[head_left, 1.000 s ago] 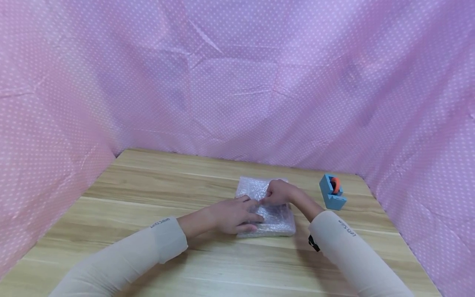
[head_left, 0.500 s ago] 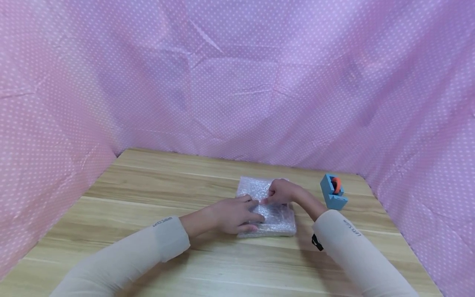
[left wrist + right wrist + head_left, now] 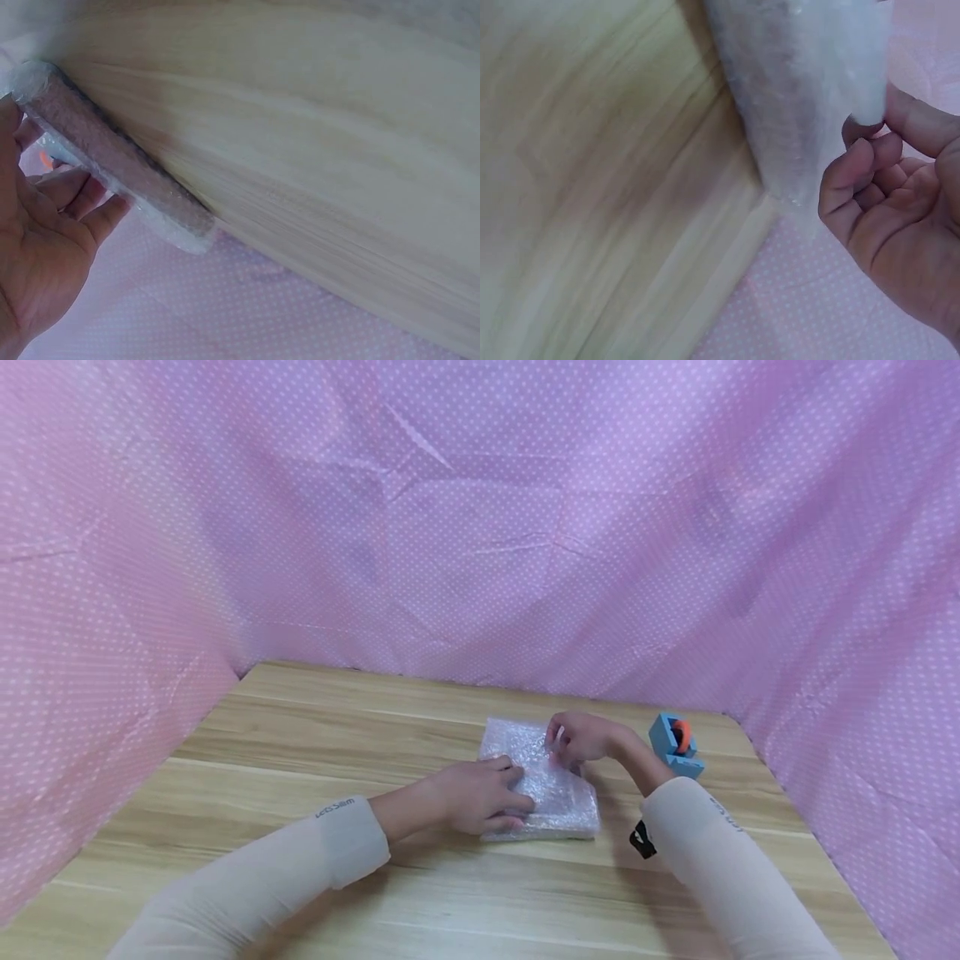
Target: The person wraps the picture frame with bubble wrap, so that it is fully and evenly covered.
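A flat package in clear bubble wrap [image 3: 551, 806] lies on the wooden table. Through the plastic, the left wrist view shows a brownish side of the wrapped thing [image 3: 112, 154]; what it is stays hidden. My left hand [image 3: 480, 797] rests on the left part of the package, fingertips spread on its top. Near the far right edge, my right hand [image 3: 588, 739] pinches a whitish edge of the wrap between thumb and bent index finger. The right wrist view shows that pinched edge [image 3: 870, 97] raised, with the other fingers of the right hand [image 3: 900, 202] curled.
A light blue tape dispenser [image 3: 684, 766] with an orange roll [image 3: 681, 737] stands to the right of the package, beyond the right forearm. Pink dotted cloth [image 3: 480, 568] hangs behind and on both sides of the wooden table [image 3: 337, 727].
My right hand has moved up and to the right, away from the left fingertips, and now lifts an edge of the wrap. The left hand stays on the package.
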`<action>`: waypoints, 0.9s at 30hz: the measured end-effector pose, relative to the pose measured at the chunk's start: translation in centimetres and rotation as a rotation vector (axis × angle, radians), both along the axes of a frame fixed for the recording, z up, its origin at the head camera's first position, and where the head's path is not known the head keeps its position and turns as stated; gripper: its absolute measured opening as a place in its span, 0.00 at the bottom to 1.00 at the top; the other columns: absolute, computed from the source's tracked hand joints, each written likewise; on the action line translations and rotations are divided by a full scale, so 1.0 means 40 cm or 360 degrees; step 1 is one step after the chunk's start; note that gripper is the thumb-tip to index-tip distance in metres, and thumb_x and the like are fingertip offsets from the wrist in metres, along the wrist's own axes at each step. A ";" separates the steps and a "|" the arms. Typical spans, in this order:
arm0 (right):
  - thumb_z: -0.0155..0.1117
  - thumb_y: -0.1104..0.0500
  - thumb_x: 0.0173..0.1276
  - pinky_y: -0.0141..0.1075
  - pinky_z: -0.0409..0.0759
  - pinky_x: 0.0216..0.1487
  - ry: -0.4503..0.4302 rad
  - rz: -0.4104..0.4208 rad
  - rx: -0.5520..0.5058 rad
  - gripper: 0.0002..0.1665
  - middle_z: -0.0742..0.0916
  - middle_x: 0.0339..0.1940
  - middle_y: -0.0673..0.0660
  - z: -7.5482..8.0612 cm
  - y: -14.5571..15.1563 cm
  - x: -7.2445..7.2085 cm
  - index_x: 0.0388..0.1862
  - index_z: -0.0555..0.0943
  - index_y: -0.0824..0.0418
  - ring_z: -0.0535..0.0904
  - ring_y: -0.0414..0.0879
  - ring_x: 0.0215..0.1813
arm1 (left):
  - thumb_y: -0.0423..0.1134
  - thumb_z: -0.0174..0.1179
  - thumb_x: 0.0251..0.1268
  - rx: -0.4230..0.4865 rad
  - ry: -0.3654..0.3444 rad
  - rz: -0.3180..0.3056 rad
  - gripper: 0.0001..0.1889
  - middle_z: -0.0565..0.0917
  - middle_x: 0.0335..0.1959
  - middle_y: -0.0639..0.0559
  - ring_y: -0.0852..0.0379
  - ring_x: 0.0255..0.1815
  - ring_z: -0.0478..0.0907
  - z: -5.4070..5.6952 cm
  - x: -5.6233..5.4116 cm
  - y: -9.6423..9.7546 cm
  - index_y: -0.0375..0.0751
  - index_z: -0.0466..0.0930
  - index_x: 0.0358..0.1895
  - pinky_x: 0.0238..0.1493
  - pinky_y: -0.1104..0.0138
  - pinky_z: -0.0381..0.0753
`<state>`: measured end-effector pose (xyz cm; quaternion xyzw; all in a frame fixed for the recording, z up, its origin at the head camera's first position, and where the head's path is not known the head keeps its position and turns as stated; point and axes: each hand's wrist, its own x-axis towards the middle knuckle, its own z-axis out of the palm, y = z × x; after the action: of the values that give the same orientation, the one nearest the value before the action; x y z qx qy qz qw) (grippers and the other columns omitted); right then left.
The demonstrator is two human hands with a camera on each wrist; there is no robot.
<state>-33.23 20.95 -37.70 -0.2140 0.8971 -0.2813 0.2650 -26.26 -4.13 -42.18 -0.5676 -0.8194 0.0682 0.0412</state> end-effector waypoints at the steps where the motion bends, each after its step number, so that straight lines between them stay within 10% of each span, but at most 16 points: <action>1: 0.69 0.68 0.67 0.45 0.83 0.35 0.0012 -0.0002 0.0001 0.17 0.83 0.30 0.57 -0.004 0.003 -0.002 0.50 0.74 0.69 0.81 0.49 0.30 | 0.60 0.40 0.82 -0.0003 -0.0003 -0.0009 0.21 0.76 0.66 0.45 0.50 0.67 0.71 0.001 0.000 0.002 0.64 0.76 0.65 0.67 0.58 0.76; 27: 0.69 0.69 0.66 0.36 0.79 0.38 0.0068 0.0016 0.0075 0.12 0.82 0.35 0.57 -0.015 0.002 -0.003 0.44 0.76 0.66 0.78 0.47 0.37 | 0.60 0.44 0.81 -0.0090 0.0018 -0.0020 0.18 0.79 0.59 0.47 0.52 0.59 0.73 0.020 -0.001 0.018 0.63 0.77 0.60 0.60 0.60 0.78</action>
<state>-33.35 21.02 -38.28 -0.2181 0.9079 -0.2542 0.2522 -26.32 -3.40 -41.37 -0.5733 -0.8133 0.0944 0.0303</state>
